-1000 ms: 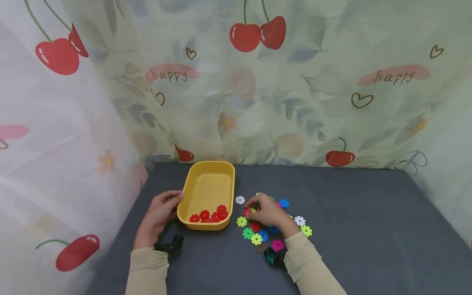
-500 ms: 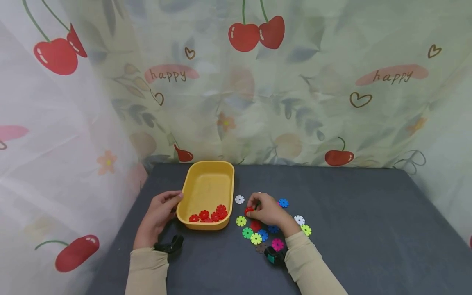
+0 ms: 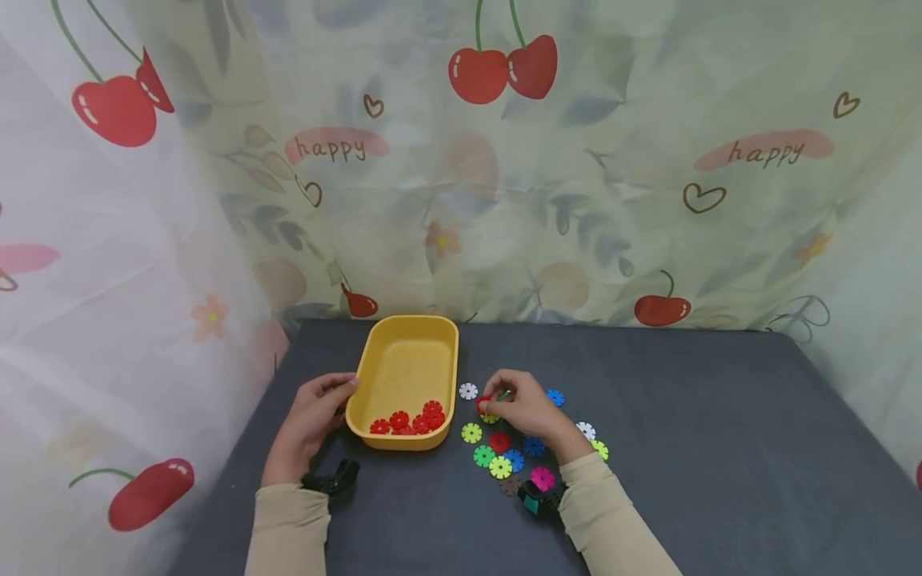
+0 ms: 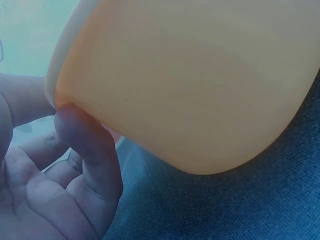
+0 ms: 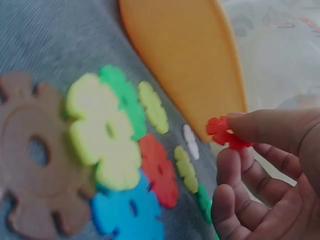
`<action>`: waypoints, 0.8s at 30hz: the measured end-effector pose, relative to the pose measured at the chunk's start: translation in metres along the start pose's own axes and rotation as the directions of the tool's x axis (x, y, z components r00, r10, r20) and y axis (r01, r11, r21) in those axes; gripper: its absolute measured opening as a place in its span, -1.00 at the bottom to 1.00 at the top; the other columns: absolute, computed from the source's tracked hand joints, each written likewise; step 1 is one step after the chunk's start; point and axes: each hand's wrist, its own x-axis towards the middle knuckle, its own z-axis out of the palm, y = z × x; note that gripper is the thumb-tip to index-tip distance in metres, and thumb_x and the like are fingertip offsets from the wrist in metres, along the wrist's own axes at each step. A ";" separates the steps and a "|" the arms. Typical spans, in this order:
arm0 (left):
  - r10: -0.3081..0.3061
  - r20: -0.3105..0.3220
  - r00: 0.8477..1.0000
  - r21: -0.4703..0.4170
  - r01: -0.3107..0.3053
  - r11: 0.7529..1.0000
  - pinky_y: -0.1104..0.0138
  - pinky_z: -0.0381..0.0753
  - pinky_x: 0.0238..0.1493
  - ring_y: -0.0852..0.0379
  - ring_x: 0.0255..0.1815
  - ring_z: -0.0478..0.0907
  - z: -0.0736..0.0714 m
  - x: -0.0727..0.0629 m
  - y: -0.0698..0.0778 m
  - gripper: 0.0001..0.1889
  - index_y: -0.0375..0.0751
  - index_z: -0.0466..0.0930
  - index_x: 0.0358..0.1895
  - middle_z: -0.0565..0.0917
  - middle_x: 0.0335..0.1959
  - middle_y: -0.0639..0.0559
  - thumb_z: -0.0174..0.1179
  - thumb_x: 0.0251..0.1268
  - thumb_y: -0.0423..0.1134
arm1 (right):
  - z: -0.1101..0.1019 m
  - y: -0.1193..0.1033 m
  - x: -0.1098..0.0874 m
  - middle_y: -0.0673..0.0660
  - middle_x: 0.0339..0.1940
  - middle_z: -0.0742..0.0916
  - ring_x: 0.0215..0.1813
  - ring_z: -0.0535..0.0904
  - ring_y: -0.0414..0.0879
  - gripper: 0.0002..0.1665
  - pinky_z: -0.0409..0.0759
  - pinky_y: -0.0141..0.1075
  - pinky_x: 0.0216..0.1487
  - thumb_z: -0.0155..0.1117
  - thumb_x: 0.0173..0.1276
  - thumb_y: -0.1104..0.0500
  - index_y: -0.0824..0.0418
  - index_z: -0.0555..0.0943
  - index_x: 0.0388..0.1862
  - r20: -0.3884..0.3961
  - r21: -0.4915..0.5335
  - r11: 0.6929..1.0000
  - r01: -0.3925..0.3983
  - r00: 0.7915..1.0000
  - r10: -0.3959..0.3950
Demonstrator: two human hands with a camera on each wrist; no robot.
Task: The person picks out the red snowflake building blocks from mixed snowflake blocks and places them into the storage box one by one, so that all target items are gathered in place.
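Note:
My left hand (image 3: 311, 416) grips the left rim of a yellow plastic tray (image 3: 409, 370); in the left wrist view its thumb and fingers pinch the tray wall (image 4: 180, 90) near a corner. Several red snowflake discs (image 3: 421, 422) lie at the tray's near end. To the tray's right, my right hand (image 3: 529, 408) pinches one red snowflake disc (image 5: 217, 130) between thumb and fingers, just above the table. Beneath and around that hand lie loose discs, including a red one (image 3: 499, 442), a brown one (image 5: 40, 155) and a blue one (image 5: 131, 212). The hand hides some of them.
A dark cloth covers the table (image 3: 691, 448). Scattered discs include white (image 3: 468, 391), pink (image 3: 543, 478) and green (image 3: 483, 456) ones. A cherry-print curtain (image 3: 547, 200) hangs behind the table and along its sides. A black strap (image 3: 331, 478) sits on the left wrist.
My right hand has picked up a red snowflake disc from the pile and raised it slightly, uncovering a yellow-green disc below. The left hand and the tray stay put.

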 end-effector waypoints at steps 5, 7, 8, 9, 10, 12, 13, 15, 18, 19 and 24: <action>-0.003 0.000 1.000 0.006 0.003 1.000 0.35 0.70 -0.09 0.05 0.05 0.62 0.000 -0.001 0.001 -0.47 -0.29 0.52 0.44 0.65 0.23 -0.19 0.24 0.61 -0.05 | -0.001 -0.009 -0.002 0.18 -0.19 0.75 -0.19 0.69 0.31 -0.87 0.69 -0.05 -0.07 0.46 0.45 0.21 0.19 0.70 -0.10 -0.065 0.098 0.995 0.007 0.998 -0.001; -0.006 0.000 1.000 0.008 0.006 1.000 0.35 0.70 -0.09 0.06 0.05 0.62 0.000 -0.001 0.001 -0.47 -0.28 0.52 0.44 0.65 0.24 -0.19 0.25 0.60 -0.03 | 0.000 -0.013 -0.003 0.19 -0.18 0.74 -0.16 0.68 0.36 -0.87 0.70 0.00 -0.05 0.46 0.46 0.19 0.19 0.70 -0.09 -0.083 0.122 0.992 0.014 0.997 -0.004; -0.008 -0.001 1.000 0.009 0.008 1.000 0.36 0.70 -0.09 0.06 0.04 0.62 0.000 -0.001 0.000 -0.47 -0.27 0.53 0.44 0.65 0.24 -0.18 0.25 0.60 -0.02 | 0.001 -0.015 -0.003 0.19 -0.17 0.74 -0.15 0.68 0.38 -0.86 0.70 0.02 -0.06 0.45 0.47 0.19 0.19 0.70 -0.09 -0.090 0.131 0.991 0.018 0.996 -0.006; -0.011 -0.004 1.000 0.008 0.011 1.000 0.36 0.70 -0.09 0.07 0.04 0.62 -0.001 0.000 0.000 -0.47 -0.26 0.53 0.43 0.65 0.24 -0.17 0.26 0.59 -0.02 | 0.002 -0.017 -0.003 0.20 -0.17 0.73 -0.16 0.66 0.39 -0.86 0.70 0.02 -0.07 0.45 0.47 0.19 0.19 0.70 -0.08 -0.095 0.138 0.990 0.024 0.995 -0.011; -0.014 -0.006 1.000 0.009 0.014 1.000 0.36 0.70 -0.09 0.07 0.04 0.62 -0.001 0.000 0.000 -0.47 -0.25 0.54 0.42 0.66 0.23 -0.16 0.26 0.59 -0.01 | 0.003 -0.018 -0.003 0.20 -0.18 0.73 -0.16 0.65 0.41 -0.86 0.70 0.02 -0.08 0.45 0.47 0.19 0.20 0.70 -0.08 -0.101 0.144 0.989 0.030 0.995 -0.015; -0.014 -0.003 1.000 0.013 0.014 1.000 0.36 0.70 -0.08 0.08 0.04 0.63 -0.001 0.000 -0.001 -0.46 -0.24 0.53 0.43 0.65 0.23 -0.14 0.26 0.59 0.01 | 0.006 -0.022 -0.003 0.20 -0.18 0.72 -0.16 0.64 0.42 -0.86 0.69 0.02 -0.10 0.45 0.47 0.19 0.20 0.70 -0.08 -0.110 0.157 0.987 0.036 0.994 -0.018; -0.012 0.000 1.000 0.013 0.012 1.000 0.36 0.70 -0.07 0.09 0.03 0.63 -0.002 0.000 -0.001 -0.46 -0.24 0.53 0.44 0.65 0.23 -0.14 0.26 0.59 0.01 | 0.008 -0.024 -0.004 0.19 -0.19 0.71 -0.16 0.63 0.42 -0.85 0.69 0.03 -0.10 0.45 0.47 0.19 0.20 0.70 -0.08 -0.112 0.164 0.986 0.036 0.994 -0.017; -0.010 0.002 1.000 0.006 0.010 1.000 0.36 0.71 -0.08 0.11 0.01 0.65 -0.002 -0.001 -0.001 -0.46 -0.24 0.53 0.43 0.67 0.21 -0.12 0.26 0.59 0.01 | 0.012 -0.028 -0.004 0.17 -0.19 0.72 -0.12 0.64 0.40 -0.85 0.69 0.02 -0.07 0.46 0.46 0.18 0.19 0.70 -0.07 -0.113 0.182 0.983 0.031 0.994 -0.011; -0.001 0.017 1.000 -0.001 0.001 1.000 0.36 0.72 -0.09 0.13 -0.02 0.67 -0.002 -0.002 -0.002 -0.44 -0.27 0.51 0.46 0.69 0.19 -0.10 0.26 0.59 -0.01 | 0.016 -0.034 -0.006 0.16 -0.17 0.74 -0.07 0.66 0.39 -0.83 0.69 0.03 -0.04 0.47 0.45 0.18 0.18 0.70 -0.07 -0.114 0.204 0.978 0.033 0.993 -0.010; -0.001 0.016 1.000 -0.005 0.001 1.000 0.36 0.72 -0.10 0.13 -0.02 0.68 -0.002 -0.002 -0.002 -0.44 -0.27 0.51 0.46 0.69 0.18 -0.10 0.26 0.59 -0.02 | 0.018 -0.035 -0.006 0.16 -0.17 0.74 -0.07 0.67 0.38 -0.83 0.69 0.02 -0.04 0.48 0.45 0.18 0.19 0.70 -0.06 -0.115 0.209 0.977 0.038 0.993 -0.014; 0.005 0.022 1.000 -0.004 -0.005 1.000 0.36 0.71 -0.10 0.14 -0.02 0.67 -0.002 -0.002 -0.001 -0.44 -0.28 0.50 0.46 0.69 0.18 -0.10 0.25 0.60 -0.02 | 0.024 -0.041 -0.008 0.17 -0.17 0.72 -0.10 0.64 0.41 -0.82 0.72 -0.01 -0.05 0.46 0.46 0.19 0.22 0.69 -0.05 -0.098 0.228 0.971 0.066 0.994 -0.045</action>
